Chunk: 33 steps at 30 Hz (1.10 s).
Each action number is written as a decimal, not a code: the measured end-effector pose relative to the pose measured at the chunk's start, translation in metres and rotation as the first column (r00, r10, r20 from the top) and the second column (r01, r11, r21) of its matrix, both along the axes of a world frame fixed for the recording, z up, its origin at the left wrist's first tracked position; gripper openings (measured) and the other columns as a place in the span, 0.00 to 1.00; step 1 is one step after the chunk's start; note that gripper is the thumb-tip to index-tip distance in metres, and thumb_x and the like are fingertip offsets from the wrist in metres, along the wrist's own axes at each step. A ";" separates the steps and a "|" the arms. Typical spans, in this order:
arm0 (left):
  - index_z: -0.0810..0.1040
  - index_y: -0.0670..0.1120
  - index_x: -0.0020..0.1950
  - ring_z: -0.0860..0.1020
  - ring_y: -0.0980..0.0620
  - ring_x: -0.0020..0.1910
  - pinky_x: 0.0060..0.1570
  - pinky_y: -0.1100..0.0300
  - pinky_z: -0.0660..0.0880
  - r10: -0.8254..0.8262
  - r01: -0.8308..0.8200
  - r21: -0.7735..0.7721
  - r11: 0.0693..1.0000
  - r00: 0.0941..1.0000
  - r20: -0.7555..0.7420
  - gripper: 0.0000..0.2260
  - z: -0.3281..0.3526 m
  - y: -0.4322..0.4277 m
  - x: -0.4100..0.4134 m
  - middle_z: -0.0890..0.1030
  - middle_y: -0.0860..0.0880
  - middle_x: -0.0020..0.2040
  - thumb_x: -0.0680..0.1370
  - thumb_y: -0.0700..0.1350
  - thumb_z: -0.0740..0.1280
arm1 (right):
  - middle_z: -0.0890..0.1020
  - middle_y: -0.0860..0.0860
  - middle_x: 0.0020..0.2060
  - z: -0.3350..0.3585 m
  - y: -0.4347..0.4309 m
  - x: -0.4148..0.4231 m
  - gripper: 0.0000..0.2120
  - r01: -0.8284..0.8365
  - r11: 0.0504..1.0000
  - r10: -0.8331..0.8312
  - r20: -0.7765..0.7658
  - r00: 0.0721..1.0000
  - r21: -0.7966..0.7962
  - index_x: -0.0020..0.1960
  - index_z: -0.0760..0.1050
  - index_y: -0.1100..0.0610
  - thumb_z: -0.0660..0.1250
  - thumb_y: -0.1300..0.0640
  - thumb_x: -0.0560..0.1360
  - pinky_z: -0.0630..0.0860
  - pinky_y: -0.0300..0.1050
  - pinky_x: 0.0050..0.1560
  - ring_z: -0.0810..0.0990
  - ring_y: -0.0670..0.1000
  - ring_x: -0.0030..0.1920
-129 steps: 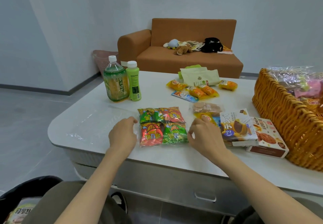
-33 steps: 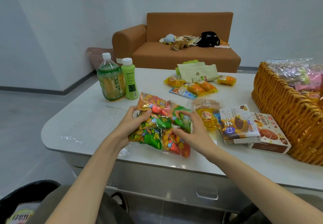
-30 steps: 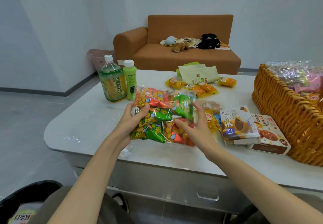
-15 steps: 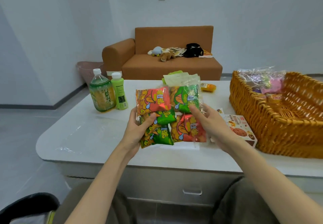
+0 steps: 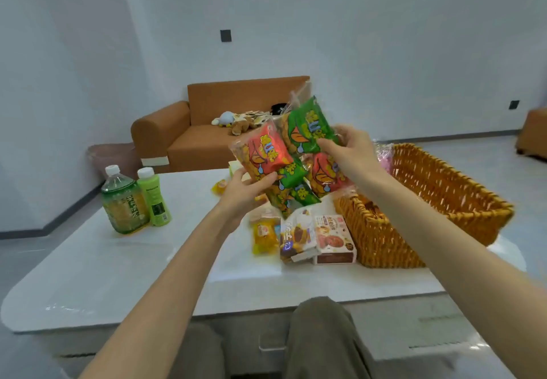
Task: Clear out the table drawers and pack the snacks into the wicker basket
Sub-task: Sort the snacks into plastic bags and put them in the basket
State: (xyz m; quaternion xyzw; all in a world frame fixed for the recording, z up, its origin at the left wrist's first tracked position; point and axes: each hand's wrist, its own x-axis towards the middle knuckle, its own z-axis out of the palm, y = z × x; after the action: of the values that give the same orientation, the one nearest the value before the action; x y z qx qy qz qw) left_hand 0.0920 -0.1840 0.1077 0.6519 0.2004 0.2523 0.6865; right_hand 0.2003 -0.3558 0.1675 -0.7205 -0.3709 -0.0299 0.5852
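- Holding the snack multipack [image 5: 288, 156] up in the air with both hands, that's you right now. It's well above the table [image 5: 118, 275] and just left of the wicker basket [image 5: 429, 201].
- Your left hand [image 5: 242, 193] grips the bottom-left end, with the thumb pressed across the front of a red packet and the fingers tucked behind.
- Your right hand [image 5: 352, 150] pinches the upper right side, fingers curled onto a green packet near the top.
- The pack is tilted, top leaning right. It's a clear bag with little red and green packets inside, and none of it touches the table or the basket.
- The basket sits on the right part of the table. Something in pink wrapping [image 5: 384, 158] shows at its far end, behind your right wrist.
- Right under the pack, on the table, there's a yellow packet [image 5: 263, 235], a purple-and-white box [image 5: 297, 238] and a cookie box [image 5: 334, 238]. The cookie box is just beside the basket's near corner.
- Over on the left, a tea bottle [image 5: 124, 204] and a slimmer green bottle [image 5: 154, 198] stand upright, touching or nearly, can't tell which.
- The drawer front [image 5: 272, 346] below the table edge looks closed, kinda blurry though.
- Orange sofa [image 5: 189, 138] at the back with plush toys [image 5: 233, 121] on the seat.
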 end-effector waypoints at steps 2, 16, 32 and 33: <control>0.63 0.47 0.73 0.80 0.49 0.51 0.40 0.61 0.79 -0.013 0.016 0.036 0.999 0.997 -0.080 0.28 0.016 -0.013 0.020 0.79 0.46 0.60 0.77 0.49 0.69 | 0.84 0.51 0.48 0.018 -0.012 0.018 0.08 0.111 0.993 -0.108 0.096 0.990 -0.031 0.54 0.79 0.49 0.67 0.51 0.76 0.79 0.58 0.51 0.83 0.54 0.48; 0.57 0.47 0.77 0.71 0.48 0.59 0.49 0.57 0.68 -0.063 0.228 0.376 0.898 0.913 -0.403 0.26 0.027 -0.091 0.126 0.70 0.49 0.66 0.81 0.49 0.62 | 0.82 0.55 0.47 0.011 -0.048 0.148 0.09 0.684 0.580 -0.252 0.702 0.667 -0.442 0.56 0.75 0.53 0.62 0.62 0.79 0.63 0.50 0.51 0.77 0.59 0.52; 0.51 0.57 0.76 0.63 0.46 0.73 0.68 0.44 0.67 -0.132 0.350 0.415 0.840 0.873 -0.469 0.46 -0.082 -0.059 0.234 0.61 0.48 0.76 0.60 0.62 0.64 | 0.69 0.56 0.69 -0.086 0.001 0.239 0.24 0.619 0.491 -0.132 0.649 0.749 -0.613 0.71 0.65 0.46 0.65 0.57 0.77 0.61 0.63 0.68 0.60 0.61 0.71; 0.49 0.57 0.76 0.62 0.46 0.74 0.69 0.44 0.67 -0.132 0.340 0.407 0.848 0.878 -0.460 0.48 -0.081 -0.060 0.234 0.60 0.48 0.76 0.59 0.62 0.64 | 0.62 0.58 0.73 -0.091 0.005 0.240 0.29 0.593 0.485 -0.135 0.615 0.777 -0.643 0.75 0.58 0.45 0.66 0.53 0.77 0.60 0.66 0.69 0.56 0.63 0.73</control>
State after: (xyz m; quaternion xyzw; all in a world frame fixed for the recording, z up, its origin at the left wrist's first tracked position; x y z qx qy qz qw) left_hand 0.3255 -0.2444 0.0272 0.8585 0.1895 0.0611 0.4726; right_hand 0.4400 -0.3507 0.0765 -0.9357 -0.3072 -0.1650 0.0538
